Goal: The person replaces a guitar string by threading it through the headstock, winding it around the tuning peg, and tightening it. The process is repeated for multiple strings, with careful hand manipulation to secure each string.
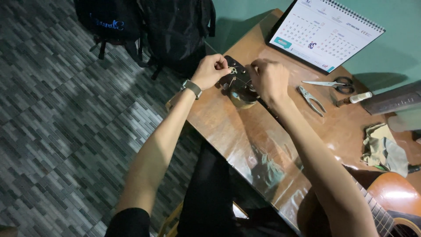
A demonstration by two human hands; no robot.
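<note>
— What is being worked on at the far edge of the table?

— The dark headstock of an acoustic guitar (234, 78) is laid across the glossy brown wooden table (228, 127), resting over a small round tape roll (242, 99). A thin metal string end (232, 70) is pinched between the fingertips of the left hand (211, 70), which is closed tight on it. A wristwatch (192, 87) is worn on that arm.

— And the right hand?

— The right hand (268, 80) is curled over the headstock just beside the left; what is gripped under its bent fingers cannot be told.

— What is seen around them?

— Silver pliers (311, 99) are laid to the right, with black-handled scissors (335, 84) and a small white-capped tube (353, 98) near them. A white spiral-bound desk calendar (324, 33) is propped behind. A crumpled pale cloth (384, 149) is set near the orange guitar body (390, 197), and black backpacks (149, 26) are stood on the patterned grey floor (52, 131).
</note>
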